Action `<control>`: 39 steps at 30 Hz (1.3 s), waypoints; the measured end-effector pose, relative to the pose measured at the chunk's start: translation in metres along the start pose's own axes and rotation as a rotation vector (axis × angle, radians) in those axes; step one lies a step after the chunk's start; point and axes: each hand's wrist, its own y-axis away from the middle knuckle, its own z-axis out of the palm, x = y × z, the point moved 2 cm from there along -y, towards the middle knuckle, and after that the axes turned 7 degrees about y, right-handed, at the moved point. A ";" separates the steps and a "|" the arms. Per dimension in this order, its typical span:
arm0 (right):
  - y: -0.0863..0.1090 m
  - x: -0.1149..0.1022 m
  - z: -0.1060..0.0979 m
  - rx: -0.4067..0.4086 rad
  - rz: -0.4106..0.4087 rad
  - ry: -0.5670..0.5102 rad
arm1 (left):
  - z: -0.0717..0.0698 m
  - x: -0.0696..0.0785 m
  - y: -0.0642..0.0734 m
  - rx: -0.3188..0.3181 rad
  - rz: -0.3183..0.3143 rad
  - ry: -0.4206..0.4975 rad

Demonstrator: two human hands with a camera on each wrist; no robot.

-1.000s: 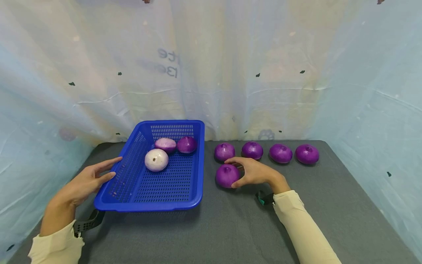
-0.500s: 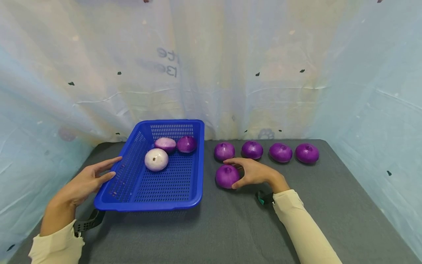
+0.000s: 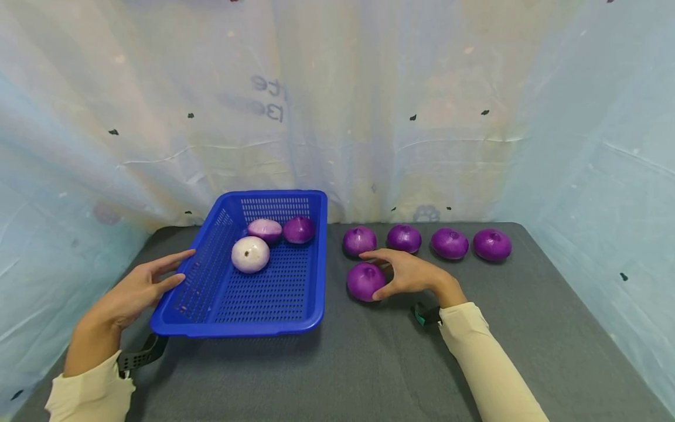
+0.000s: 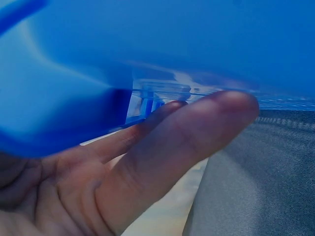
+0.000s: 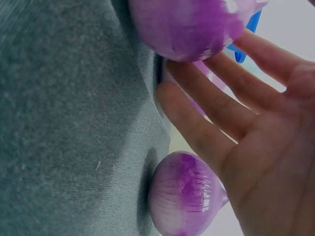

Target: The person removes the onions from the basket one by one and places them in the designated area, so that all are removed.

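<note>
A purple onion (image 3: 366, 282) sits on the dark grey cloth right of the basket. My right hand (image 3: 413, 275) grips it from the right, index finger at its far side and thumb at its near side. In the right wrist view, fingers (image 5: 216, 105) reach along the onion (image 5: 189, 24); the thumb is out of sight there. My left hand (image 3: 134, 290) touches the left wall of a blue plastic basket (image 3: 237, 330) with straight fingers and thumb (image 4: 192, 130). Inside the basket lie a white onion (image 3: 250, 255), a pale purple onion (image 3: 265, 231) and a dark purple onion (image 3: 299, 230).
Several purple onions stand in a row along the table's back edge, from one (image 3: 360, 241) behind my right hand to another (image 3: 492, 245) at the far right. A pale patterned curtain (image 3: 337, 117) hangs behind the grey-covered table (image 3: 358, 375).
The right hand and the gripped onion have shifted very slightly to the right. The left hand and the basket have kept their places.
</note>
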 end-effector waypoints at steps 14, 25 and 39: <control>0.000 -0.002 -0.002 0.000 -0.001 0.018 | 0.000 0.000 0.000 -0.006 0.006 0.012; 0.001 -0.002 -0.006 0.014 0.002 0.027 | -0.001 0.000 -0.001 -0.004 0.004 0.001; -0.032 -0.037 -0.040 0.106 0.003 0.069 | -0.001 -0.002 -0.001 -0.010 0.031 -0.010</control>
